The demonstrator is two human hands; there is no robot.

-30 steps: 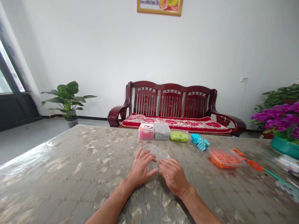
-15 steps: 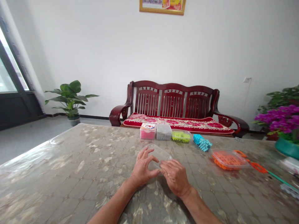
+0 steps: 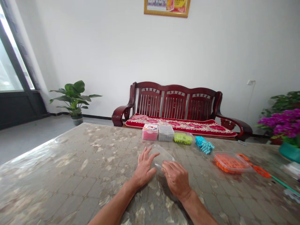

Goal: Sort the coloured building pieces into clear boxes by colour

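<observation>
Clear tub on near-middle table, between both hands. Left hand at its left side, fingers spread, thumb apart from them. Right hand at its near right rim, fingers bent and together; cannot tell if clamped on the rim, fingertips hidden. Far side, left to right: pink box, grey box, green pieces in a tub, loose blue pieces. Right: orange pieces in another tub, orange chain beside it.
</observation>
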